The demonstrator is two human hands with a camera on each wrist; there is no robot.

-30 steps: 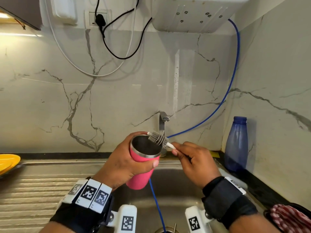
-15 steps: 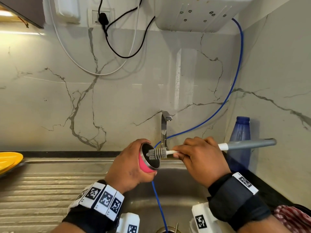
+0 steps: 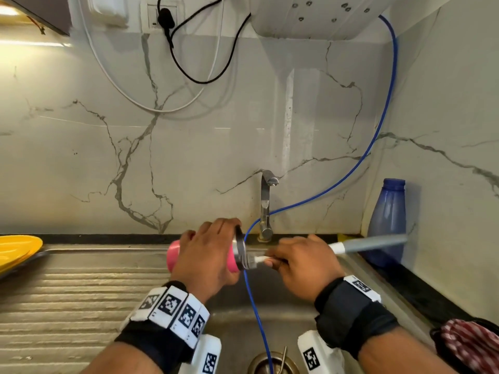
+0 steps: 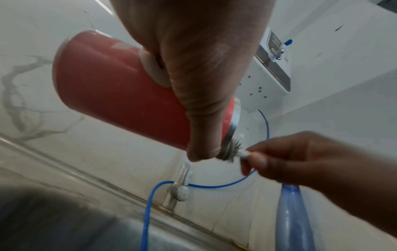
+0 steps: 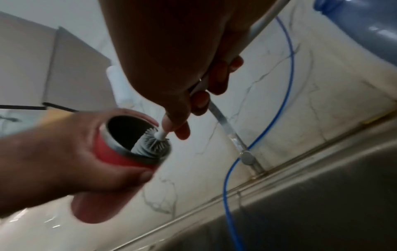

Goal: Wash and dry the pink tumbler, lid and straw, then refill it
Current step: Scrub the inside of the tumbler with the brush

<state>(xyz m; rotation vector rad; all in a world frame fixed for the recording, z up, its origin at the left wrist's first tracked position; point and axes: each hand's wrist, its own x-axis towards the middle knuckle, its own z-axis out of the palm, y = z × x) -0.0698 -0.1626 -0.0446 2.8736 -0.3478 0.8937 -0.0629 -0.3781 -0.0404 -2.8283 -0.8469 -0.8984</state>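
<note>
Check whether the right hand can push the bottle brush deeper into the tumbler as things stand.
Probably yes. The left hand holds the pink tumbler on its side, open mouth toward the right hand, and the bottle brush already sits at the rim with nothing blocking.

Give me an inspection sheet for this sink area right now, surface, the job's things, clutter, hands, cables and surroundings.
Surface: steel sink with ribbed draining board to its left.
Job's things: pink tumbler held sideways over the sink, mouth toward the right; bottle brush head at the mouth, partly inside. Lid and straw: nothing seen.
Clutter: blue bottle in the right corner; yellow plate at far left; checked cloth at lower right.
Hands: left hand grips the tumbler; right hand holds the brush handle.
Cables: blue hose runs from the white wall unit down into the sink; black cord and white cord on the wall.
Surroundings: marble wall; tap, no water seen running.
</note>
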